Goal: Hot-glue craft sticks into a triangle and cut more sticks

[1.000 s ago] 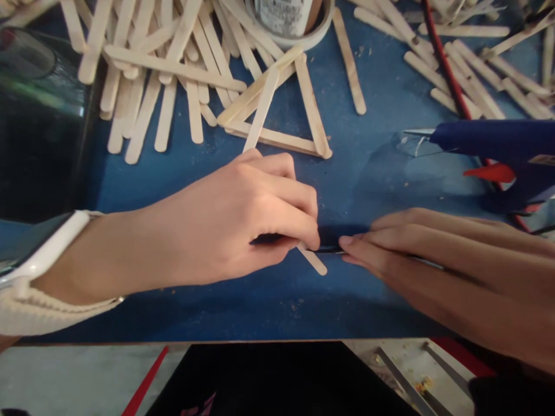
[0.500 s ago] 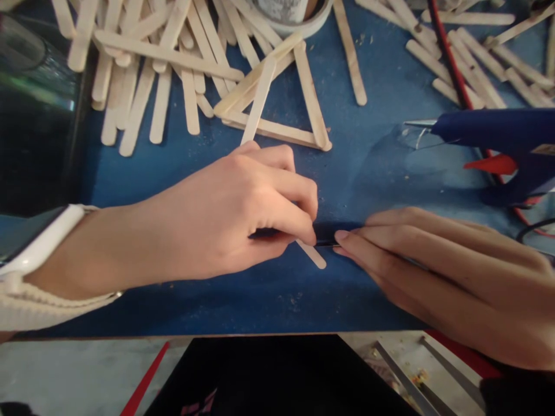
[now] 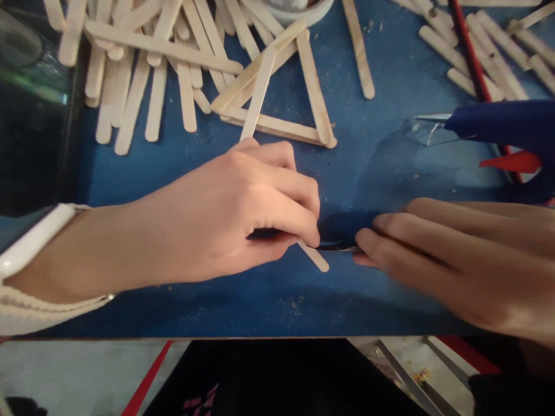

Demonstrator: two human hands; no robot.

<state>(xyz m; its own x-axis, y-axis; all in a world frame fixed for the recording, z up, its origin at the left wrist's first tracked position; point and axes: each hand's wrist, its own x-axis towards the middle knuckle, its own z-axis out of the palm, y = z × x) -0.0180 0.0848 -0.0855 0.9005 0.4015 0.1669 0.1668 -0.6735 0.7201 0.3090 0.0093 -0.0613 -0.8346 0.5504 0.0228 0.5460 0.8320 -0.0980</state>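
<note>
My left hand [image 3: 277,202] is closed, fingers curled down over the blue tabletop. A craft stick [image 3: 315,256] pokes out beneath its thumb and index fingertip. Above its knuckles another craft stick [image 3: 256,95] emerges and leans over a frame of joined craft sticks [image 3: 321,98]. How the two sticks meet under the palm is hidden. My right hand [image 3: 433,248] has its fingers pressed together in a pinch, to the right of the left. A thin, dark-edged strip [image 3: 342,249] shows between the hands; its kind is unclear.
A heap of loose craft sticks [image 3: 139,92] lies at the upper left beside a dark glossy object [image 3: 34,133]. More sticks [image 3: 498,58] lie at the upper right. A blue glue gun [image 3: 489,124] with a red trigger points left. A round pot [image 3: 316,14] stands at the back.
My right hand has slid right, widening the gap to my left hand and showing more of the thin strip. My left hand keeps its grip. The view has shifted slightly.
</note>
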